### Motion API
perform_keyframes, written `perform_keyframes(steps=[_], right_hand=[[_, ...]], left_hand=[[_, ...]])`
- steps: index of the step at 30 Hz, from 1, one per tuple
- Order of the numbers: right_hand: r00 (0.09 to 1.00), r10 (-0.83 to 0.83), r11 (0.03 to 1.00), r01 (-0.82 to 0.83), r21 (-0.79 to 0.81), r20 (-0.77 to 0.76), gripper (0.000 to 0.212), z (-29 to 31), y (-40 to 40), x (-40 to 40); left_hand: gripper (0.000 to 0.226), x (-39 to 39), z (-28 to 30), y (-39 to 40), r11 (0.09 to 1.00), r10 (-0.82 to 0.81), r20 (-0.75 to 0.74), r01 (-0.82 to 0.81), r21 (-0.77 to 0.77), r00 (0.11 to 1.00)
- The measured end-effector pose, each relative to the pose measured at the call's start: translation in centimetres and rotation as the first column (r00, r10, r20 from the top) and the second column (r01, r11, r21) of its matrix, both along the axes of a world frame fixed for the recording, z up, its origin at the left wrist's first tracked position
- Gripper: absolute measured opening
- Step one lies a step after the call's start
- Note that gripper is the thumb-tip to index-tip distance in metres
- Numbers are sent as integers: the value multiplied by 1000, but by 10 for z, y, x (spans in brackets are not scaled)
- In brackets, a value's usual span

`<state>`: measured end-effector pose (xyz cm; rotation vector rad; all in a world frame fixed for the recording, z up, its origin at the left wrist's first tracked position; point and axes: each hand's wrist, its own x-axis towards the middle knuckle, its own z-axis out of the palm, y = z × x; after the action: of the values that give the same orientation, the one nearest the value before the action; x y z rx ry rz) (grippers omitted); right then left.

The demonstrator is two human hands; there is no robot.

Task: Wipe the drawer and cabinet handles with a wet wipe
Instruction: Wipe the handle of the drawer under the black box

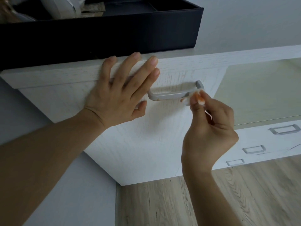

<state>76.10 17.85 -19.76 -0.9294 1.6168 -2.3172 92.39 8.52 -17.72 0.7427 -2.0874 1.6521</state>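
On the whitewashed wooden drawer front (130, 136), our left hand (120, 95) lies flat, fingers spread; our right hand (210, 129) pinches an orange-stained white wet wipe (197, 97) against the grey metal bar handle (171, 94).

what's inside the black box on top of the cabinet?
The black box shows a white rounded object, a patterned flat item and dark dividers. Its near wall hides everything lower.

At the top we see a black box (101, 33) resting on the white top (244, 53), open, with a white rounded object (68, 7) and some patterned paper (93, 8) inside. Below lies a pale wood-grain floor (162, 204), and a grey wall (73, 185) stands to its left.
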Motion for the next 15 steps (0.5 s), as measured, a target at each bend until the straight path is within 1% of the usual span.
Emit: perform_keyframes(steps=[1, 3, 4, 5, 7, 8, 10, 13, 14, 15], right_hand=[[999, 9, 1000, -9, -1, -37, 11, 1, -1, 3], [979, 50, 999, -49, 14, -196, 13, 3, 2, 12], [966, 52, 999, -49, 19, -251, 16, 3, 3, 15], [968, 38, 999, -34, 19, -249, 16, 1, 3, 15], [988, 7, 1000, -6, 7, -156, 14, 1, -3, 11], [988, 9, 1000, -9, 0, -154, 14, 2, -4, 10], [974, 33, 999, -32, 8, -224, 15, 5, -2, 9], [987, 51, 999, -50, 14, -152, 13, 7, -4, 8], [984, 59, 998, -57, 21, -169, 14, 6, -3, 10], [971, 77, 997, -70, 36, -226, 16, 6, -1, 14]], left_hand=[[79, 0, 0, 0, 1000, 1, 5, -1, -4, 1000], [78, 1, 0, 0, 1000, 7, 13, -7, -14, 1000], [78, 2, 0, 0, 1000, 8, 11, -8, -13, 1000], [78, 1, 1, 0, 1000, 6, 5, -6, -12, 1000], [79, 0, 0, 1, 1000, 7, 4, -7, -9, 1000], [79, 0, 0, 1, 1000, 13, 11, -13, -7, 1000], [80, 0, 0, 1, 1000, 18, 20, -18, -7, 1000], [79, 1, 0, 0, 1000, 14, 2, -14, -10, 1000], [78, 1, 0, 1, 1000, 16, 2, -16, -8, 1000], [78, 0, -1, 1, 1000, 20, 6, -20, -9, 1000]])
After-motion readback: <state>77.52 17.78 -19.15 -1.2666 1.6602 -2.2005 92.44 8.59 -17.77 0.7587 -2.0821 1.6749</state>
